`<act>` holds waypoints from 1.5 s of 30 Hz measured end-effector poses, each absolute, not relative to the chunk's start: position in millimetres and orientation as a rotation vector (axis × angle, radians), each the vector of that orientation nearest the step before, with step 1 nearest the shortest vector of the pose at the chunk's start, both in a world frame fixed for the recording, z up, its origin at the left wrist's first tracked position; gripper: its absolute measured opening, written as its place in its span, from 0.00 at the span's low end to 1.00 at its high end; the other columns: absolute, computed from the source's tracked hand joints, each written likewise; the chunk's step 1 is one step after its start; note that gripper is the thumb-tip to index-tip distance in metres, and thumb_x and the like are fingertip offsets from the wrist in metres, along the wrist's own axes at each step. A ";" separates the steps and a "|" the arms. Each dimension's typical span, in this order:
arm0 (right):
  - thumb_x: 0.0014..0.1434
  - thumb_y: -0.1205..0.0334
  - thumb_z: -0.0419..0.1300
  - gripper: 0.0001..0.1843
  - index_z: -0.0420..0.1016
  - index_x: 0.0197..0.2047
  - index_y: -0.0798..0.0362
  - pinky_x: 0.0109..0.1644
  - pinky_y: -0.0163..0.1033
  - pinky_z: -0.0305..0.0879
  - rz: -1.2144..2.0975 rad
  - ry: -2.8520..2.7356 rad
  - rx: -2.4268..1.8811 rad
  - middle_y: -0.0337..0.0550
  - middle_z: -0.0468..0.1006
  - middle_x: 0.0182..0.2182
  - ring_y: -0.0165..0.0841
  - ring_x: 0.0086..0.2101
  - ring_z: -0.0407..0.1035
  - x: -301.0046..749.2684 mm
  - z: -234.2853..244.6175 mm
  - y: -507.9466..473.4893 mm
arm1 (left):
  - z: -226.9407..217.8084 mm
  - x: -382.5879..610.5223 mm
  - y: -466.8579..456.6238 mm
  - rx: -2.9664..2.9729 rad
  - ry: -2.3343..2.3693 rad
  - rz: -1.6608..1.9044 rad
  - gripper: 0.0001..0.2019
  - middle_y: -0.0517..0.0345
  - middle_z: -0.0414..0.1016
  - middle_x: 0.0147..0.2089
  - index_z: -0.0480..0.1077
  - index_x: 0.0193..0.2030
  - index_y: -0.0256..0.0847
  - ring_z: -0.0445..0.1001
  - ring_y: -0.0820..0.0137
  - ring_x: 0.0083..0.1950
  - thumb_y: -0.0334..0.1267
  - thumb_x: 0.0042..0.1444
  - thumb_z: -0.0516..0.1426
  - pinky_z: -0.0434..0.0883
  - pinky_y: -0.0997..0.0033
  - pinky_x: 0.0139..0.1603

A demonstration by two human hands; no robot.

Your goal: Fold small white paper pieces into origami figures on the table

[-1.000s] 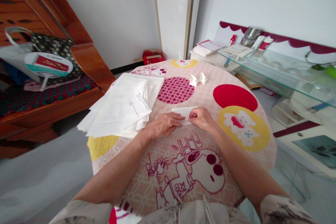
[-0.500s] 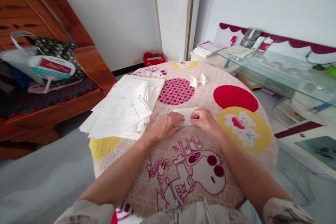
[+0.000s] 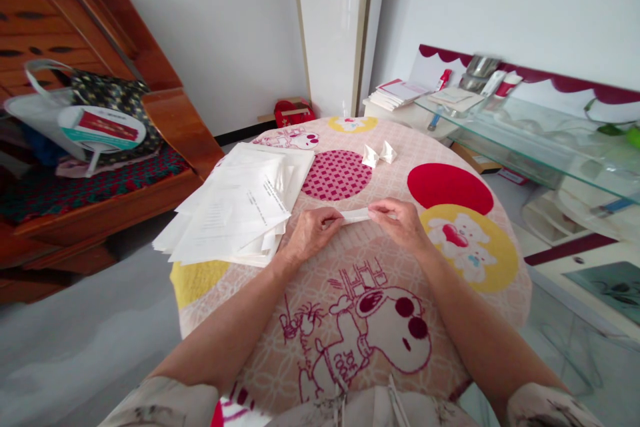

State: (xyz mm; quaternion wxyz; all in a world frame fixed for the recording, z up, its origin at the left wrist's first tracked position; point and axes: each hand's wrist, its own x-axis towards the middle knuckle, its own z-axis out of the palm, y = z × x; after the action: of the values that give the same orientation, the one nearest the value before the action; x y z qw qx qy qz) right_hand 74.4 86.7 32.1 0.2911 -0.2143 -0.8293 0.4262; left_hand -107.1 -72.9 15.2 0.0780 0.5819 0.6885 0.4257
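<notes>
A small strip of white paper [image 3: 356, 215] is stretched between my two hands above the patterned tablecloth. My left hand [image 3: 317, 230] pinches its left end between thumb and fingers. At the other end, my right hand [image 3: 397, 220] grips the paper the same way. The paper looks narrow, seen almost edge-on. Two small folded white paper shapes [image 3: 379, 154] stand farther back on the table. To the left of my left hand lies a loose stack of white sheets [image 3: 225, 207], some with printed text.
The round table's cloth [image 3: 270, 360] carries cartoon figures and coloured circles. On the right stands a glass-topped shelf unit [image 3: 540, 140] with a stack of booklets [image 3: 397, 92] by it. A wooden bench [image 3: 175, 127] with a bag and a hand fan [image 3: 101, 129] is at left.
The white paper lay flat under my hands and now appears as a narrow strip, tilted up or folded. My hands have moved slightly apart and grip its two ends.
</notes>
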 end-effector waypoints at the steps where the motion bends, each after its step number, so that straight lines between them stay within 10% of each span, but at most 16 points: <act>1: 0.59 0.53 0.64 0.12 0.83 0.35 0.53 0.40 0.39 0.70 1.144 -2.217 -0.547 0.45 0.84 0.33 0.37 0.35 0.76 73.8 33.6 84.7 | 18.0 -106.6 -72.9 1.669 2.053 1.308 0.09 0.59 0.81 0.32 0.78 0.34 0.38 0.77 0.71 0.32 0.36 0.63 0.57 0.70 0.74 0.34; 9: 0.55 0.52 0.65 0.13 0.82 0.29 0.54 0.26 0.34 0.56 1.289 -2.184 -0.559 0.38 0.75 0.21 0.29 0.22 0.63 72.6 41.6 76.6 | 23.7 -105.9 -73.3 1.471 1.925 1.481 0.11 0.59 0.77 0.27 0.77 0.30 0.36 0.72 0.73 0.27 0.39 0.61 0.58 0.64 0.75 0.27; 15: 0.57 0.58 0.63 0.10 0.81 0.28 0.52 0.30 0.35 0.63 1.152 -2.230 -0.460 0.40 0.78 0.23 0.31 0.26 0.69 71.2 51.5 58.7 | 38.6 -94.4 -78.7 1.779 2.005 1.464 0.07 0.54 0.84 0.39 0.80 0.40 0.40 0.81 0.66 0.41 0.37 0.63 0.60 0.74 0.68 0.44; 38: 0.56 0.56 0.66 0.09 0.81 0.38 0.51 0.44 0.41 0.73 1.197 -2.157 -0.452 0.45 0.84 0.35 0.38 0.37 0.77 78.9 53.1 69.9 | 45.0 -88.9 -81.1 1.834 2.057 1.451 0.06 0.57 0.82 0.34 0.76 0.32 0.40 0.79 0.68 0.36 0.30 0.58 0.58 0.72 0.68 0.41; 45: 0.58 0.56 0.65 0.10 0.82 0.29 0.51 0.32 0.36 0.66 1.231 -2.216 -0.441 0.40 0.81 0.26 0.32 0.27 0.71 75.5 51.0 67.9 | 46.2 -92.3 -81.0 1.837 2.036 1.486 0.06 0.58 0.81 0.33 0.75 0.31 0.40 0.79 0.68 0.36 0.30 0.57 0.58 0.72 0.68 0.41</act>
State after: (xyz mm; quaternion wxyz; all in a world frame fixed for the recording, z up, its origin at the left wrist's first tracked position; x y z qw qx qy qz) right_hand 75.5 67.9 51.0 0.2804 -0.1646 -0.8267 0.4592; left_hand -92.3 -81.0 46.2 0.0113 0.5888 0.6527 0.4766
